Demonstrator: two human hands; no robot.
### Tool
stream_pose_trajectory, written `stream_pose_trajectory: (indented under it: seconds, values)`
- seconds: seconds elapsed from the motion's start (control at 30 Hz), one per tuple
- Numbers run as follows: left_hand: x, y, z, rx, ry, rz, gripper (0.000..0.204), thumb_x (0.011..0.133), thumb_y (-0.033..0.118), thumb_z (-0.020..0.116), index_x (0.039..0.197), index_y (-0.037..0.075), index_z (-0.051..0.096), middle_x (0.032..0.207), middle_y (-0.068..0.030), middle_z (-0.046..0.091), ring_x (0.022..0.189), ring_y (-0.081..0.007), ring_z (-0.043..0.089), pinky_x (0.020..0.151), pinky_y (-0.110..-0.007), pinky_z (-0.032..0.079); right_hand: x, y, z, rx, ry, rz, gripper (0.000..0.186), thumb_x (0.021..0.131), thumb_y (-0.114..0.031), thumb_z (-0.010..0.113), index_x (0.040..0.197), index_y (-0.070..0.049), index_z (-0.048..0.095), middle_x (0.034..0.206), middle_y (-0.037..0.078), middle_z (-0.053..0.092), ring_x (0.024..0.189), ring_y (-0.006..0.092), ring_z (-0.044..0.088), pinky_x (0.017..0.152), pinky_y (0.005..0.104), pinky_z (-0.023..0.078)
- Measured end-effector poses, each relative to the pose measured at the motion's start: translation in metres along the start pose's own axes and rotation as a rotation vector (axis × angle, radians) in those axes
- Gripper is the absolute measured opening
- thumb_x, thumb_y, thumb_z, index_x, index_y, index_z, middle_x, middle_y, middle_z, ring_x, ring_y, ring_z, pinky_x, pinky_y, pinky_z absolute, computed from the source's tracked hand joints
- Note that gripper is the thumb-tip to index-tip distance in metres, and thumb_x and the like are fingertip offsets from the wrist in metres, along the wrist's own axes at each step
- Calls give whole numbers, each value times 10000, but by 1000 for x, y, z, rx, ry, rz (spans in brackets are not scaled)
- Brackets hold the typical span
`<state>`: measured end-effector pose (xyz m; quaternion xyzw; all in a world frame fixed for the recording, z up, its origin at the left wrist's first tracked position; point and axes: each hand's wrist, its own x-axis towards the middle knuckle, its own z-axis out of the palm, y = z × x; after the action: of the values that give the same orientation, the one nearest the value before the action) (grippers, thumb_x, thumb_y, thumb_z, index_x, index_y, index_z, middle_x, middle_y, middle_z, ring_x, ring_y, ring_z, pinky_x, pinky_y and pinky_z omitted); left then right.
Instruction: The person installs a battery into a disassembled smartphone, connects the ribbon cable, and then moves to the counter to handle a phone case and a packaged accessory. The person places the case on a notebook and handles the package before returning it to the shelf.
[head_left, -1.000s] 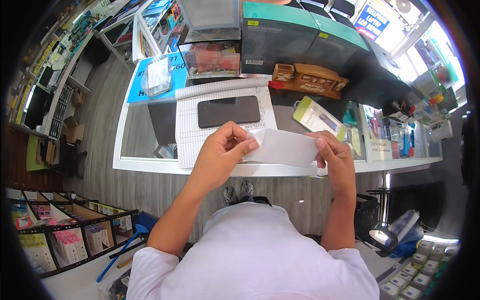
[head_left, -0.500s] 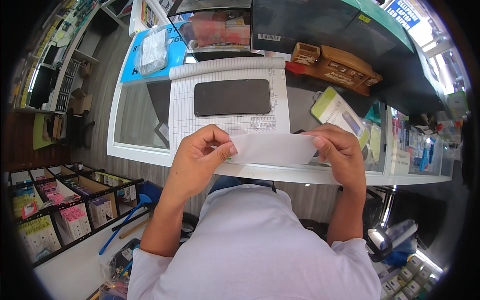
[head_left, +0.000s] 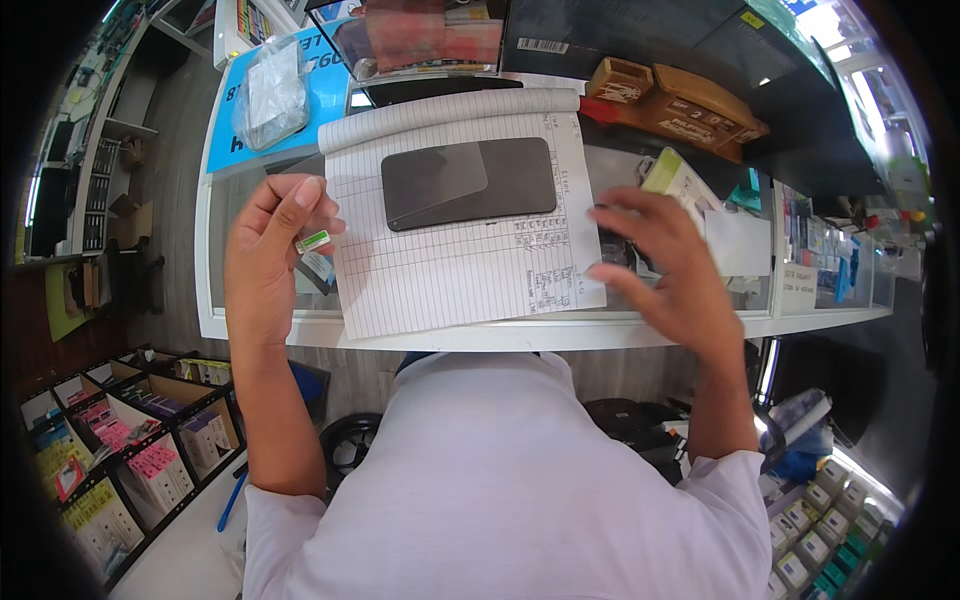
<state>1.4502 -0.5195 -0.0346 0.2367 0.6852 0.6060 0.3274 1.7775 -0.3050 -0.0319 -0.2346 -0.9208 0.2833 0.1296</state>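
Observation:
My left hand (head_left: 275,230) is closed on a clear protector with a small green tab (head_left: 313,241); its transparent body seems to reach over the black phone (head_left: 500,180), though its outline is faint. The phone lies face up on a lined notebook (head_left: 420,290) with a rolled top. My right hand (head_left: 665,270) is open, thumb and fingers apart, over the notebook's right edge. Beside it on the counter lies a white sheet (head_left: 740,245), partly behind the hand, next to a green-and-white package (head_left: 665,175).
A glass-topped counter (head_left: 480,335) carries a wooden holder (head_left: 700,115), dark boxes (head_left: 640,40), a clear display case (head_left: 410,35) and a bagged item (head_left: 270,95) on a blue sign (head_left: 230,140). Shelving (head_left: 150,440) with packaged stock stands at lower left.
The white sheet that both hands held has moved to the right onto the counter. My left hand has moved left and up with the clear piece. My right hand has opened.

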Motion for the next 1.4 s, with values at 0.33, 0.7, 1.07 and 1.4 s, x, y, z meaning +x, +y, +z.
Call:
stream_pose_trajectory:
  seconds: [0.33, 0.7, 1.07, 1.4]
  values:
    - [15, -13, -17, -119, -89, 8, 261, 1041, 293, 688, 1116, 43, 697, 941, -18, 710, 836, -107, 690, 749, -256, 522, 25, -2, -9, 2, 205, 41, 410, 883, -188, 825, 1254, -38, 731, 1255, 139, 714, 1150, 289, 679, 995, 379, 519]
    - [-9, 2, -19, 77, -156, -91, 263, 984, 308, 731, 982, 64, 632, 849, -26, 628, 774, -97, 593, 693, -243, 442, 6, 2, 21, 147, 75, -75, 630, 842, -299, 868, 1370, -41, 641, 1305, 160, 653, 1172, 364, 636, 979, 437, 543]
    - [-38, 18, 88, -21, -403, -297, 132, 949, 57, 751, 991, -10, 645, 891, -110, 691, 809, -146, 663, 771, -273, 503, -32, 16, 24, 370, 78, -176, 835, 691, -450, 947, 1330, 10, 669, 1163, 150, 711, 969, 313, 683, 805, 395, 527]
    - [-35, 15, 119, 119, -501, -120, 245, 981, 176, 740, 1085, -40, 687, 951, -102, 695, 862, -165, 660, 800, -286, 506, -55, 38, 13, 182, 138, -142, 643, 798, -380, 851, 1311, -28, 688, 1087, 88, 696, 822, 250, 644, 724, 367, 523]
